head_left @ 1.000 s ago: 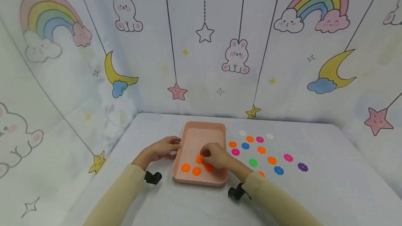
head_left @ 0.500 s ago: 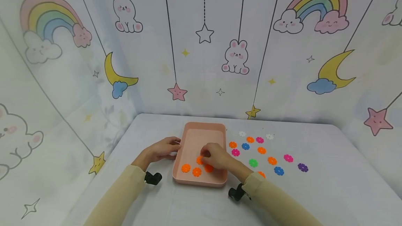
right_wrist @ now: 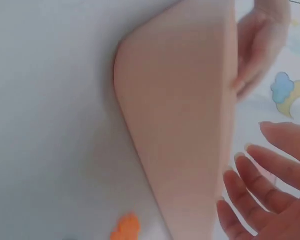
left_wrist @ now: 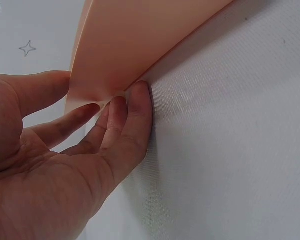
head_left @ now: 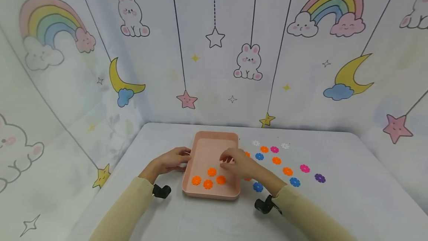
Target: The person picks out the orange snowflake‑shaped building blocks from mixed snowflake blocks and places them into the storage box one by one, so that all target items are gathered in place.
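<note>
One far view and two near ones

The head view looks forward and down from up high. It sits back enough to show the whole smooth pink tray with rounded corners [head_left: 210,151], the bare left hand [head_left: 172,160], the bare right hand [head_left: 240,163] and the white wall cloth with rainbows [head_left: 157,66]. The left wrist view is very close, looking past the left hand at the tray's outside. The right wrist view is close too. It looks from the other side, turned sideways, and the left hand shows behind the tray.
</note>
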Demonstrator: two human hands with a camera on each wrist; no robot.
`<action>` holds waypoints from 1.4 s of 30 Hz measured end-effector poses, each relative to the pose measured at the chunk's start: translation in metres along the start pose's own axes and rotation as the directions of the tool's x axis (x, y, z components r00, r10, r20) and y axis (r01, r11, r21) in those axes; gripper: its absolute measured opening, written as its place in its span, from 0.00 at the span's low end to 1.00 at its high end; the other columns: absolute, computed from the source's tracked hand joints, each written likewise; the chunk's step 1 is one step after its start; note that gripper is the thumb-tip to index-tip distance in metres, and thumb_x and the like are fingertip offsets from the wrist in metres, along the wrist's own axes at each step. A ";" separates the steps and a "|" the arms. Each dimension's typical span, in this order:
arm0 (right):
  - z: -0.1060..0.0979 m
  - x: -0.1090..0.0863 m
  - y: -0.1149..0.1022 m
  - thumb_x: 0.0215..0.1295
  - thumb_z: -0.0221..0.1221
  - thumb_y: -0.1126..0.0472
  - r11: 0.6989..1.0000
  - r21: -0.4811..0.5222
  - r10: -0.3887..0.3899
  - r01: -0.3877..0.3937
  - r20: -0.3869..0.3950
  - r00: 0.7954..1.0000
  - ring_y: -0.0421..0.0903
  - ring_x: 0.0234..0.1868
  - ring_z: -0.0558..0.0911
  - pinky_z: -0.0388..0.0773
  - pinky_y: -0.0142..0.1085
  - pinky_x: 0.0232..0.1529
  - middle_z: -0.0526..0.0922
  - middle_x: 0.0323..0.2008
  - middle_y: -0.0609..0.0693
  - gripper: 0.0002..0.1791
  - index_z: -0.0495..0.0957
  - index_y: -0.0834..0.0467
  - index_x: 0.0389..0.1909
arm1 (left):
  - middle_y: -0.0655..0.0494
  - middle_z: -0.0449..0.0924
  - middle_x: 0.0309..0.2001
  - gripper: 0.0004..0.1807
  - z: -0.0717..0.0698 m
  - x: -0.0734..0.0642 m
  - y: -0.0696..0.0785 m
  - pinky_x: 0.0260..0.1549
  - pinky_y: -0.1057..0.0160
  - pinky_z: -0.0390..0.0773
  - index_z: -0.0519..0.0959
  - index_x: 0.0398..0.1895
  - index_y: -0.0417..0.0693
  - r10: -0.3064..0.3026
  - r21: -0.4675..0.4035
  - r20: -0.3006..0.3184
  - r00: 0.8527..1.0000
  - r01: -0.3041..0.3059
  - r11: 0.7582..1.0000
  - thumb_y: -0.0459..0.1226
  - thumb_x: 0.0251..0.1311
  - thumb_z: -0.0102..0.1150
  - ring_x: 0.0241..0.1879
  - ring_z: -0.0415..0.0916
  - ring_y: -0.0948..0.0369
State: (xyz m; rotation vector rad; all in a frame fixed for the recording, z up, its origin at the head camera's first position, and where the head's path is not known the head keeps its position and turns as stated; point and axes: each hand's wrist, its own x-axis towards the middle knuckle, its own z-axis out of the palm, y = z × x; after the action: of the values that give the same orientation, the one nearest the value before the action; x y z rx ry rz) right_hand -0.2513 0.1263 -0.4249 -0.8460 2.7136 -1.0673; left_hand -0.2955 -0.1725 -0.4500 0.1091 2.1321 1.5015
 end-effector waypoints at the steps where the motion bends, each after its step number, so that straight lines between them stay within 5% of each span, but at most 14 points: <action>1: -0.004 -0.003 0.002 0.71 0.63 0.60 1.000 -0.008 -0.009 0.009 -0.001 1.000 0.43 0.43 0.78 0.80 0.41 0.47 0.82 0.40 0.44 0.10 0.83 0.61 0.47 | 0.40 0.70 0.66 0.25 0.000 0.000 -0.001 0.54 0.50 0.83 0.67 0.70 0.38 -0.001 -0.002 0.000 1.000 0.001 1.000 0.38 0.75 0.56 0.52 0.78 0.52; 9: -0.048 -0.030 0.025 0.71 0.63 0.58 0.998 -0.061 -0.012 0.011 -0.021 1.000 0.45 0.45 0.79 0.81 0.45 0.50 0.83 0.42 0.43 0.11 0.83 0.59 0.49 | 0.39 0.69 0.67 0.25 -0.001 -0.001 0.000 0.53 0.50 0.84 0.66 0.71 0.37 -0.004 -0.006 -0.012 1.000 0.004 1.000 0.37 0.76 0.55 0.52 0.78 0.52; 16: -0.085 -0.059 0.055 0.69 0.65 0.61 0.992 -0.122 0.016 -0.024 -0.063 0.998 0.49 0.46 0.81 0.81 0.55 0.53 0.84 0.46 0.55 0.13 0.82 0.61 0.51 | 0.39 0.69 0.67 0.26 -0.001 -0.001 0.000 0.53 0.50 0.84 0.66 0.71 0.37 -0.004 -0.007 -0.015 1.000 0.004 1.000 0.37 0.75 0.55 0.52 0.79 0.52; 23: -0.111 -0.087 0.091 0.70 0.65 0.59 0.984 -0.134 0.109 -0.119 -0.084 0.991 0.51 0.48 0.81 0.83 0.44 0.50 0.84 0.48 0.58 0.17 0.80 0.64 0.54 | 0.39 0.69 0.67 0.25 -0.001 -0.002 0.000 0.53 0.50 0.84 0.66 0.71 0.37 -0.001 -0.015 -0.003 1.000 0.001 1.000 0.37 0.76 0.55 0.52 0.79 0.52; 31: -0.119 -0.110 0.119 0.69 0.66 0.59 0.976 -0.128 0.165 -0.174 -0.074 0.983 0.50 0.46 0.82 0.82 0.29 0.43 0.84 0.47 0.56 0.20 0.79 0.67 0.55 | 0.39 0.70 0.66 0.26 -0.001 -0.001 0.001 0.53 0.50 0.84 0.66 0.71 0.38 0.000 -0.011 -0.002 1.000 0.000 1.000 0.38 0.75 0.56 0.52 0.78 0.52; 42: -0.114 -0.127 0.135 0.65 0.68 0.60 0.965 -0.089 0.246 -0.247 -0.022 0.969 0.52 0.48 0.80 0.84 0.39 0.47 0.83 0.47 0.55 0.19 0.80 0.66 0.53 | 0.39 0.70 0.66 0.26 -0.001 -0.001 0.002 0.53 0.49 0.83 0.66 0.71 0.37 -0.001 -0.010 0.000 1.000 0.001 1.000 0.37 0.75 0.56 0.52 0.78 0.52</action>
State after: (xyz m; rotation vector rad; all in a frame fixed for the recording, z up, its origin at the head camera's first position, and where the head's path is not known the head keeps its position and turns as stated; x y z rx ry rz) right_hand -0.2400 0.3428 -0.4405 -0.4952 2.8005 -0.9054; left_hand -0.2955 -0.1727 -0.4482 0.1041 2.1234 1.5115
